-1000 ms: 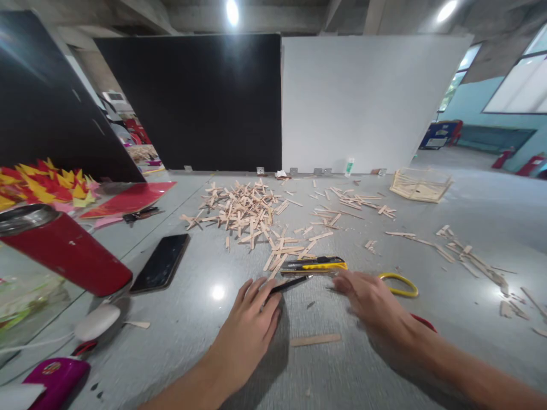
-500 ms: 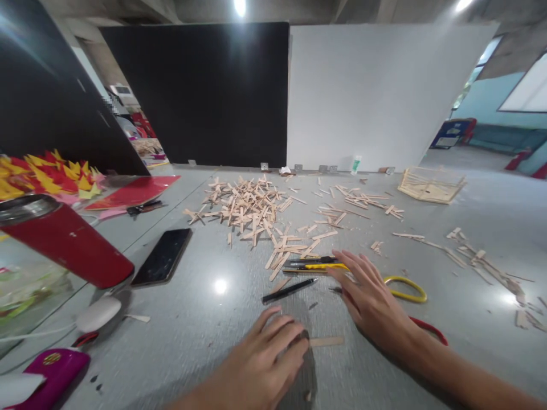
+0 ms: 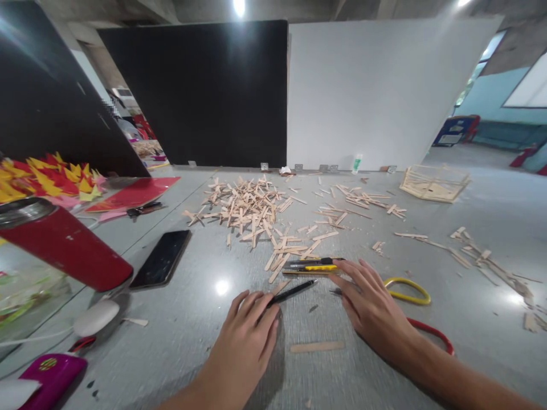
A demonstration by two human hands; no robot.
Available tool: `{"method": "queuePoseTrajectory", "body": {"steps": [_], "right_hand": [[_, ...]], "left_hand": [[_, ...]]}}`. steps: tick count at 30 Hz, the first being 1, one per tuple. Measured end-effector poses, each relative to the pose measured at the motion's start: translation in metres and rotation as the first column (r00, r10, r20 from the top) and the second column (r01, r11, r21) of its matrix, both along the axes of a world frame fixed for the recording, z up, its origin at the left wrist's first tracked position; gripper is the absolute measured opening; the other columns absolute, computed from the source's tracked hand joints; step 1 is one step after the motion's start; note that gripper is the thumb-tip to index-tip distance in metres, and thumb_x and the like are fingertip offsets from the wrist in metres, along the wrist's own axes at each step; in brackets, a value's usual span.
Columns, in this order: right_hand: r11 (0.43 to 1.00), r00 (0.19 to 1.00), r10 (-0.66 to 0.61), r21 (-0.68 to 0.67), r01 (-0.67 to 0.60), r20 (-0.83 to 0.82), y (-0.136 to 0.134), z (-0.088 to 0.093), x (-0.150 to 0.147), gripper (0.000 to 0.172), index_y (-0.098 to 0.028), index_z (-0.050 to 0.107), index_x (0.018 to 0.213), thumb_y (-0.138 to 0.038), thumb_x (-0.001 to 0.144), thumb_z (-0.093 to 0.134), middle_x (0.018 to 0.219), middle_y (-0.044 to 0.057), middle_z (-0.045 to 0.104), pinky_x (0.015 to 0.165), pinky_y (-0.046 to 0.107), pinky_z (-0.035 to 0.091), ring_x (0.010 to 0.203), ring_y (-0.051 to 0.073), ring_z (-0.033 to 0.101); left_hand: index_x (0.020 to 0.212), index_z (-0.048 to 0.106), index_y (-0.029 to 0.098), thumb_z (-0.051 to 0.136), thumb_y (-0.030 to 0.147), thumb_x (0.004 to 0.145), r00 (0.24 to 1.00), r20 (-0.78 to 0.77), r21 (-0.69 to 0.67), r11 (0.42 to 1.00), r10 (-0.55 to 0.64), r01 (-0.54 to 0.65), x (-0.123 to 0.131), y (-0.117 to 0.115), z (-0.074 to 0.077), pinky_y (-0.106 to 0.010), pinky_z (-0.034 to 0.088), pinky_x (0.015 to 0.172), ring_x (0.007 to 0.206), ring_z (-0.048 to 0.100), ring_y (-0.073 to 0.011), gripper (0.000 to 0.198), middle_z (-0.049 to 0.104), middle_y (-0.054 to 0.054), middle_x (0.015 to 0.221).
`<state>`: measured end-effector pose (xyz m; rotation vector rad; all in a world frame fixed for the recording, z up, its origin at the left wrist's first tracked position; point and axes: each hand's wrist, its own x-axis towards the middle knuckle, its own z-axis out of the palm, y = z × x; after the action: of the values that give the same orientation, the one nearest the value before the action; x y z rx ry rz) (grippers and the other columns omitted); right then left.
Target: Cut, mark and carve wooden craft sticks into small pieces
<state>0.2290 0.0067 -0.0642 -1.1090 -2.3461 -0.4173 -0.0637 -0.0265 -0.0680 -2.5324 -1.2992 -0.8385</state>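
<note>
My left hand (image 3: 248,333) rests palm down with its fingers stretched out, the fingertips at the near end of a black pen (image 3: 297,290). A single flat wooden stick (image 3: 317,346) lies between my hands. On the right, my right hand (image 3: 370,299) is spread, and its fingertips touch the end of a yellow and black utility knife (image 3: 316,265). Under that hand and wrist show a yellow handle loop (image 3: 408,291) and a red handle loop (image 3: 433,333), apparently scissors; their middle is hidden. Another stick piece (image 3: 280,286) lies by the pen.
Beyond my hands is a heap of wooden sticks (image 3: 250,205). A stick-built frame (image 3: 436,185) stands back right. To the left are a phone (image 3: 162,259), a red tumbler (image 3: 81,250), a white mouse (image 3: 96,318) and a purple device (image 3: 53,376). Panels close off the back.
My left hand has moved left and away from me, off the single stick and to the pen. The stick is now fully visible. My right hand has hardly moved.
</note>
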Motion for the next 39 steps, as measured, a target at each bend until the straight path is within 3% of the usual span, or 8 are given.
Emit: {"method": "queuePoseTrajectory", "body": {"steps": [7, 11, 14, 18, 25, 33, 39], "right_hand": [[1.000, 1.000, -0.010, 0.016, 0.009, 0.006, -0.002, 0.004, -0.003, 0.042, -0.013, 0.060, 0.135, -0.002, 0.096, 0.048, 0.135, 0.022, 0.069, 0.106, 0.060, 0.057, 0.127, 0.035, 0.063], [1.000, 1.000, -0.004, 0.016, 0.004, -0.003, -0.002, 0.004, -0.003, 0.043, -0.014, 0.060, 0.136, -0.003, 0.096, 0.048, 0.134, 0.021, 0.069, 0.104, 0.058, 0.058, 0.126, 0.034, 0.064], [1.000, 1.000, 0.004, 0.017, -0.004, -0.008, -0.001, 0.004, -0.003, 0.045, -0.015, 0.059, 0.138, -0.004, 0.096, 0.048, 0.135, 0.021, 0.069, 0.103, 0.057, 0.059, 0.126, 0.034, 0.064], [1.000, 1.000, 0.001, 0.018, -0.001, 0.003, 0.000, 0.002, -0.002, 0.045, -0.016, 0.058, 0.139, -0.004, 0.096, 0.048, 0.136, 0.021, 0.068, 0.100, 0.058, 0.061, 0.125, 0.035, 0.065], [0.999, 0.999, 0.004, 0.040, -0.005, 0.037, 0.001, 0.001, -0.001, 0.041, -0.013, 0.055, 0.137, -0.004, 0.098, 0.046, 0.133, 0.023, 0.069, 0.099, 0.063, 0.060, 0.121, 0.037, 0.066], [0.998, 0.999, 0.022, 0.063, -0.024, 0.037, 0.003, 0.000, 0.000, 0.038, -0.012, 0.056, 0.134, -0.004, 0.098, 0.046, 0.132, 0.024, 0.069, 0.099, 0.062, 0.059, 0.118, 0.037, 0.068], [0.998, 1.000, 0.009, 0.058, -0.010, 0.015, 0.001, 0.001, 0.000, 0.036, -0.016, 0.056, 0.134, -0.007, 0.101, 0.044, 0.131, 0.021, 0.070, 0.090, 0.053, 0.063, 0.112, 0.034, 0.071]], "left_hand": [[0.099, 0.073, 0.019, 0.047, 0.013, 0.102, 1.000, 0.006, 0.042, 0.999, 0.001, -0.001, -0.002, 0.003, 0.010, -0.052, 0.059, 0.095, 0.096, 0.072, -0.0261, 0.027, 0.079, -0.006, 0.104], [0.094, 0.072, 0.018, 0.044, 0.003, 0.100, 0.999, 0.029, -0.019, 1.000, -0.017, 0.017, -0.005, 0.003, 0.007, -0.041, 0.064, 0.083, 0.090, 0.071, -0.0229, 0.032, 0.077, -0.006, 0.100], [0.104, 0.072, 0.015, 0.041, -0.003, 0.099, 0.998, 0.058, -0.048, 0.999, -0.002, 0.005, -0.007, 0.001, 0.002, -0.035, 0.064, 0.079, 0.092, 0.071, -0.0207, 0.036, 0.075, -0.007, 0.105], [0.116, 0.069, 0.013, 0.045, -0.002, 0.099, 0.999, -0.013, 0.016, 0.999, 0.044, -0.044, -0.008, 0.003, -0.002, -0.042, 0.062, 0.081, 0.092, 0.072, -0.0256, 0.033, 0.077, -0.009, 0.111], [0.128, 0.062, 0.017, 0.041, -0.008, 0.094, 1.000, 0.025, -0.122, 0.993, 0.013, -0.010, -0.007, 0.002, -0.004, -0.045, 0.057, 0.088, 0.089, 0.071, -0.0239, 0.048, 0.077, -0.004, 0.105], [0.147, 0.049, 0.020, 0.040, -0.008, 0.095, 0.990, 0.119, -0.093, 0.992, -0.074, 0.085, -0.005, -0.004, 0.007, -0.039, 0.059, 0.092, 0.103, 0.068, -0.0232, 0.059, 0.073, -0.007, 0.120], [0.150, 0.047, 0.020, 0.039, -0.008, 0.098, 0.971, 0.238, 0.018, 0.999, 0.029, -0.034, -0.004, -0.003, 0.004, -0.040, 0.054, 0.089, 0.096, 0.066, -0.0233, 0.059, 0.072, -0.008, 0.111]]}}
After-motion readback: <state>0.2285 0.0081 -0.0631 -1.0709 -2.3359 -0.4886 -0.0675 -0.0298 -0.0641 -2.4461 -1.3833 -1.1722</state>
